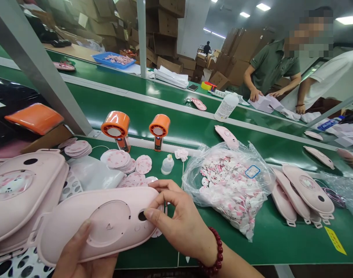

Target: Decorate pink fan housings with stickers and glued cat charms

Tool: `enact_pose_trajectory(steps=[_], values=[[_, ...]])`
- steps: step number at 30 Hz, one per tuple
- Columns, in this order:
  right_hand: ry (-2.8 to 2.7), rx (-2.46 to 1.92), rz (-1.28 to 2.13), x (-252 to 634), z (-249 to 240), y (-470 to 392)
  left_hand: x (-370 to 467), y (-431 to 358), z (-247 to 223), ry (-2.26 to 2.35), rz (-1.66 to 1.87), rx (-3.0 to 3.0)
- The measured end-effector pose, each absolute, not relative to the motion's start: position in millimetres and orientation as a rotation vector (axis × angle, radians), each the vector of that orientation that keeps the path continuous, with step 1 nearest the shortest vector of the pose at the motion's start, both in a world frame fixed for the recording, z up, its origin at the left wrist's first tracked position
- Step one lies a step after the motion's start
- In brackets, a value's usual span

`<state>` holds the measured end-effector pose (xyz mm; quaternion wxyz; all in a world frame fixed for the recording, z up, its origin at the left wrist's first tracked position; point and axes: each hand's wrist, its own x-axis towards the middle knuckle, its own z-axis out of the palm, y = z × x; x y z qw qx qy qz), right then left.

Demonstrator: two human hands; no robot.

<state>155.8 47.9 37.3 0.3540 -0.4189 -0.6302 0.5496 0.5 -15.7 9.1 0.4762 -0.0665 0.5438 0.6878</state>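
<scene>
A pink shell (69,210) is held nearest the viewer, tilted face-up above the green worktop (283,241). Its left part is grasped by the left hand (70,255), with the thumb laid across the face beside the round recess (112,218) and the fingers supporting it from beneath. The black oval (142,215) at the other end is touched at its edge by the thumb of the right hand (182,218); whether anything is pinched between thumb and forefinger cannot be told.

The black oval is seated, whereas the recess is bare; by comparison with the shell stack (47,166) at the left, whose top piece carries both a black oval and a printed disc (14,184), the held piece is judged to be only partly finished. A printed disc is also seen on the uppermost of the grouped shells (305,185) at the right.

Just beyond the hands, pink paper discs (116,158) are piled near a small bottle (167,166), and many small printed pieces are contained in a clear bag (222,173). Farther back, two orange fans (115,125) are stood upright. Across the bench, white sheets (261,105) are handled by a co-worker in a green shirt (270,61).
</scene>
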Motion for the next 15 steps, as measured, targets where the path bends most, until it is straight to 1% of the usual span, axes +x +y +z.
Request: enact_pose_trajectory(steps=[6,15], values=[[-1.608,-1.078,1.430,155.4,36.9,47.9,2.3,-15.8,12.3,1.327,1.668,-0.139],[-1.685,-1.048,1.346,156.5,33.8,46.3,1.3,-15.2,10.7,1.320,1.674,-0.157]])
